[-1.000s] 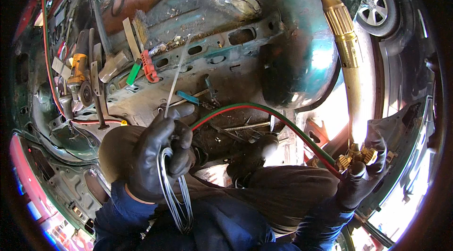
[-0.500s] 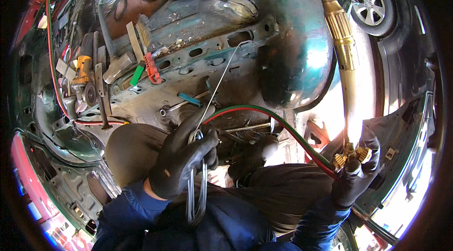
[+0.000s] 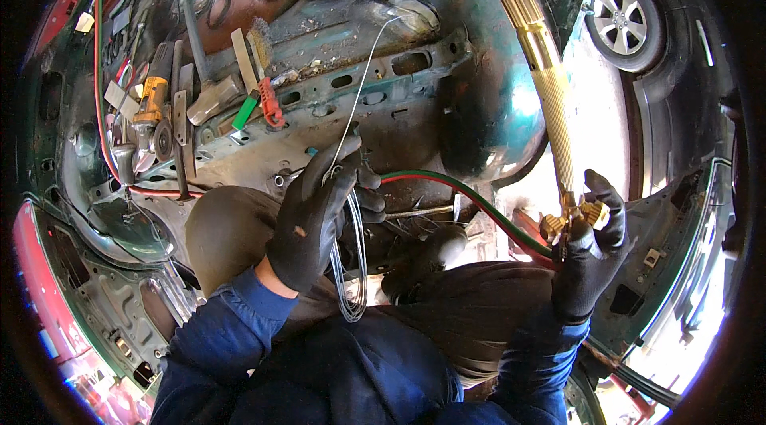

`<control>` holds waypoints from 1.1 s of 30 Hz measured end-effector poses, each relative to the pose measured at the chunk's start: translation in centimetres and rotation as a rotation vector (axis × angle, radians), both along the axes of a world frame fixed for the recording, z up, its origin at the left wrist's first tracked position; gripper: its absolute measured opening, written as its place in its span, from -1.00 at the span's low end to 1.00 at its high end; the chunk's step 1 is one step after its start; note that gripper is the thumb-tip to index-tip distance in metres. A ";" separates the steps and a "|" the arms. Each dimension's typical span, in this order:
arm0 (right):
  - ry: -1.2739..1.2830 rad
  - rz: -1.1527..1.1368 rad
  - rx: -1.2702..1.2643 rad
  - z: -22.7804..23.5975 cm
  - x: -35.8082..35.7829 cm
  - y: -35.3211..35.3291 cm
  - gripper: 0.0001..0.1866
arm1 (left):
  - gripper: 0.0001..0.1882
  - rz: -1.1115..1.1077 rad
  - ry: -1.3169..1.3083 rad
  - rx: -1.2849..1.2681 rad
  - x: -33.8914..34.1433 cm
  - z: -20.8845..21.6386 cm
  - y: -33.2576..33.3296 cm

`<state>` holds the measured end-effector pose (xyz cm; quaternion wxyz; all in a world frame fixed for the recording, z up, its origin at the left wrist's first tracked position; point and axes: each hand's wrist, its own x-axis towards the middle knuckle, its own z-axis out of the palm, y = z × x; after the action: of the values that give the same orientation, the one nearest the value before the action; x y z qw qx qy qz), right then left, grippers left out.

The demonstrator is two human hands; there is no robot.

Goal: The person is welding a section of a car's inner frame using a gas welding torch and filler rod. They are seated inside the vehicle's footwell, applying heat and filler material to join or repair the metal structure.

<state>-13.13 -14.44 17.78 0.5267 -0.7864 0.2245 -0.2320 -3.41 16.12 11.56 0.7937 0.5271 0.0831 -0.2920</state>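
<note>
My left hand (image 3: 315, 225), in a black glove, is closed around a coil of thin silver wire (image 3: 348, 285). One free length rises from between the fingers, and its curved tip lies in front of the dark green car body panel (image 3: 343, 46). At the right, my gloved right hand (image 3: 592, 253) grips a brass gas torch (image 3: 550, 94) by its lower end, beside the valve knobs. The torch stands up, leaning left, and its tip is cut off by the picture's upper edge. A twin green and red hose (image 3: 471, 197) runs from its base toward my left hand.
At the left lie an angle grinder (image 3: 152, 102), a hammer (image 3: 211, 98), a wire brush (image 3: 259, 50) and a red clamp-like tool (image 3: 271, 106). A rounded metal wheel housing (image 3: 495, 90) bulges at the centre right. Beyond stands a dark car with a silver wheel (image 3: 621, 22).
Both hands have risen, the left shifting slightly right with the wire coil. The wire's free tip has gone up and left. The torch has swung left and leans more.
</note>
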 end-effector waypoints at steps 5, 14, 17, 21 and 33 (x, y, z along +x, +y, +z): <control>0.055 0.007 0.174 1.2 0.1 1.7 -0.35 | -0.41 0.003 -0.027 0.023 -0.3 0.2 0.2; 0.070 0.090 0.022 0.9 -0.5 2.3 -0.22 | -0.41 0.047 -0.065 0.054 -0.8 0.3 0.5; 0.025 0.005 0.108 1.1 -0.4 2.9 -0.25 | -0.41 0.035 -0.094 0.094 -0.9 0.7 0.7; 0.045 0.047 -0.070 0.4 -0.8 2.2 -0.20 | -0.42 -0.002 -0.146 0.127 -0.9 2.1 1.0; 0.096 -0.025 -0.019 0.2 -0.7 2.5 -0.14 | -0.41 0.064 -0.064 0.102 -0.7 2.7 1.4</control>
<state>-13.78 -11.90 17.96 0.5050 -0.7987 0.2571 -0.2024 -4.15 17.56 14.24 0.7770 0.5731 0.0893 -0.2447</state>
